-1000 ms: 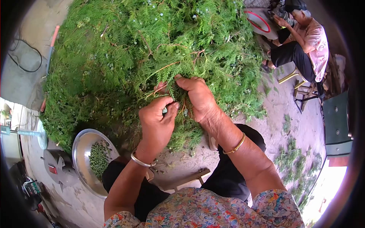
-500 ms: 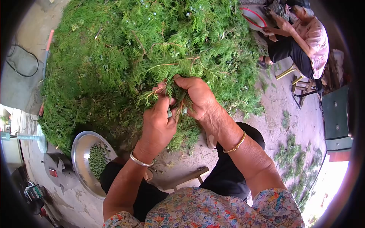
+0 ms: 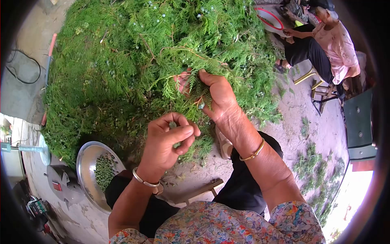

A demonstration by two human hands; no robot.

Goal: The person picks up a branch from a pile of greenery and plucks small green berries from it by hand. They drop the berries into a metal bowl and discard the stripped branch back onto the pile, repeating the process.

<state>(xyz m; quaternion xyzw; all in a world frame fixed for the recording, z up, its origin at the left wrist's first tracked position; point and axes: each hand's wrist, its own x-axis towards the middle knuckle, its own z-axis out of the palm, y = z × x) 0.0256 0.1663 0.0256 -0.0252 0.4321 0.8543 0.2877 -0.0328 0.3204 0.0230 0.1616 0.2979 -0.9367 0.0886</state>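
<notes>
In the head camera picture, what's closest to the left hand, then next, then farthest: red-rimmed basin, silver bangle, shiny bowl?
From the left hand:
1. Silver bangle, on its wrist.
2. Shiny bowl, lower left.
3. Red-rimmed basin, far upper right.

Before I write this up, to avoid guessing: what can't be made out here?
Head view: what the left hand holds, if anything; curled fingers hide it.
Head view: lower right of the bowl, behind the knee.
Head view: far end of the green heap, cut by the top edge.
</notes>
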